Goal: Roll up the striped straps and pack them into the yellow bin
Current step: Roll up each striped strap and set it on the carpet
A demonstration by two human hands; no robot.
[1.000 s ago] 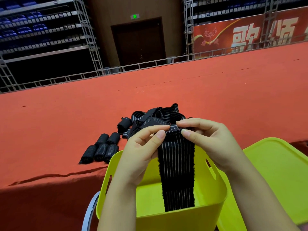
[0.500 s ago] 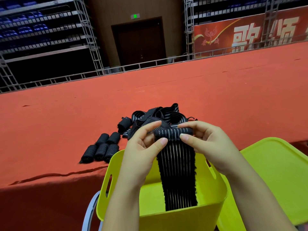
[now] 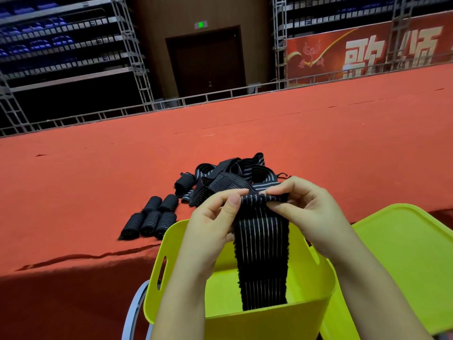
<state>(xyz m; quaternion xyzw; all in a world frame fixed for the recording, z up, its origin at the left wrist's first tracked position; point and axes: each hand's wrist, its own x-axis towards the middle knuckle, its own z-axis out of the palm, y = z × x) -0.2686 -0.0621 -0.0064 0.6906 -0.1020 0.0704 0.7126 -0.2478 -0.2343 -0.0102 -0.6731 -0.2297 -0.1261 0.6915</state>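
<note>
Both hands, left [image 3: 210, 224] and right [image 3: 304, 214], pinch the strap [image 3: 262, 253] top above the bin [image 3: 245, 320]; loose fingers could let the roll unwind.

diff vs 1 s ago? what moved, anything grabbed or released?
Both hands, left hand and right hand, have kept pinching the top end of the striped strap and turned it over into the start of a roll; the hanging tail has crept up slightly inside the yellow bin. Nothing newly grabbed or released. Unchanged: the rolled straps, the loose strap pile and the yellow lid.
</note>
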